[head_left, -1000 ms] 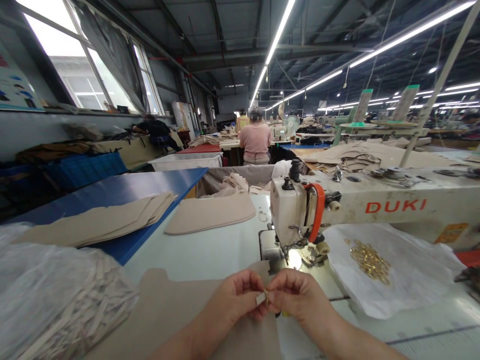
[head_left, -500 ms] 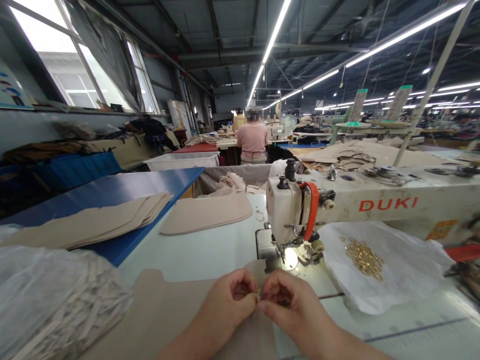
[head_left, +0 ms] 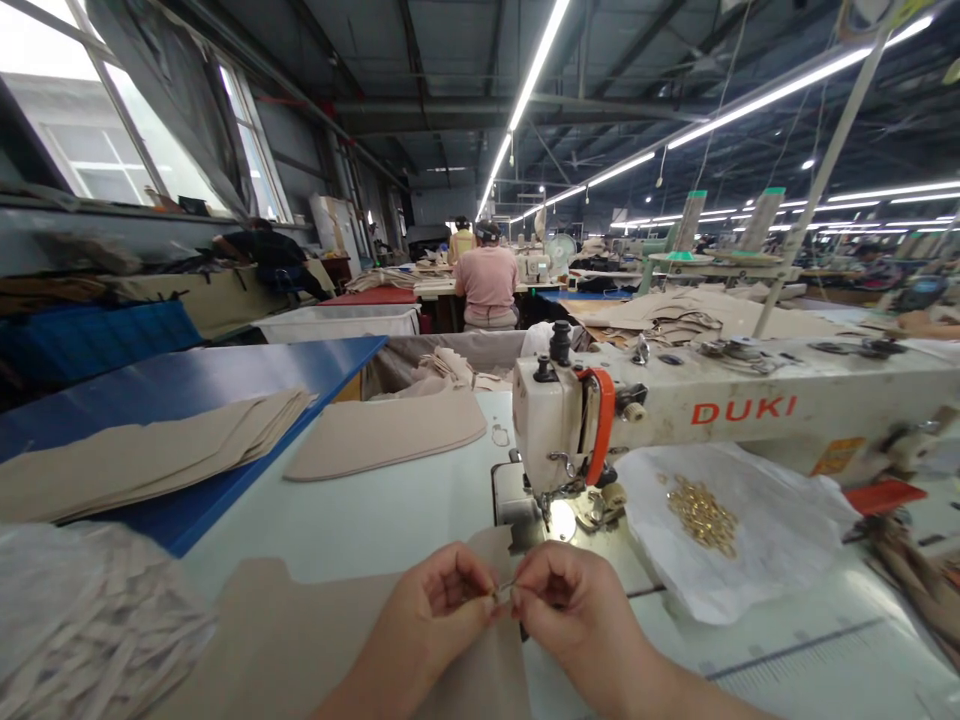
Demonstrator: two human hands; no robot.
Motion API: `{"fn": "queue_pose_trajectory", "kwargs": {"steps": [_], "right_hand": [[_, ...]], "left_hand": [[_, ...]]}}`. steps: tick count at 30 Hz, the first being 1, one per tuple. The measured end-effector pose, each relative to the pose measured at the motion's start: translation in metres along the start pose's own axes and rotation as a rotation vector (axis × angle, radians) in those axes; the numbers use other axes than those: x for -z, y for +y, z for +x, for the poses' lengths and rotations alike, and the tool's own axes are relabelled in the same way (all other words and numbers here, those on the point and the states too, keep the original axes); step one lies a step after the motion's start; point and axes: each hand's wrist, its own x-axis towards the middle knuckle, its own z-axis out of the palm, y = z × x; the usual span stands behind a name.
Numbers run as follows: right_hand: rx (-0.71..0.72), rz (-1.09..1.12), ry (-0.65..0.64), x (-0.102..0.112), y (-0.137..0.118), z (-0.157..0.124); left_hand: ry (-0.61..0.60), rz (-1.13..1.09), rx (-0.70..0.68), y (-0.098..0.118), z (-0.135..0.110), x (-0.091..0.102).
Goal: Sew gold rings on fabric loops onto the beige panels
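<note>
My left hand and my right hand meet low in the middle, just in front of the sewing machine. Left thumb and forefinger pinch a small gold-coloured ring, mostly hidden by the fingertips. From it a narrow pale strip runs to the pinched fingertips of my right hand. Beneath both hands lies a large beige panel, flat on the table. To the right, gold rings are heaped on a white sheet.
Beige cut pieces are stacked behind the panel, and more pieces lie on a blue board. A clear bag of strips sits at the near left. Ahead, a person in pink sits facing away.
My fingertips have drawn slightly apart, so a bit of the pale strip shows between them. The view has turned a little to the right.
</note>
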Motion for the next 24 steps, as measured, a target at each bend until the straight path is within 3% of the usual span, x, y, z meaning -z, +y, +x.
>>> {"fn": "queue_pose_trajectory", "kwargs": {"steps": [6, 12, 20, 24], "right_hand": [[0.004, -0.005, 0.003, 0.001, 0.0, -0.001], [-0.067, 0.203, -0.05, 0.005, -0.005, 0.0], [-0.059, -0.036, -0.104, 0.01, -0.012, 0.0], [-0.068, -0.079, -0.129, 0.015, -0.011, 0.0]], "left_hand": [[0.024, 0.03, -0.064, -0.004, -0.003, -0.003], [0.082, 0.212, -0.183, -0.003, -0.01, -0.005], [0.07, 0.412, -0.243, -0.004, -0.011, 0.0], [0.075, 0.763, -0.36, -0.001, -0.009, 0.013]]}}
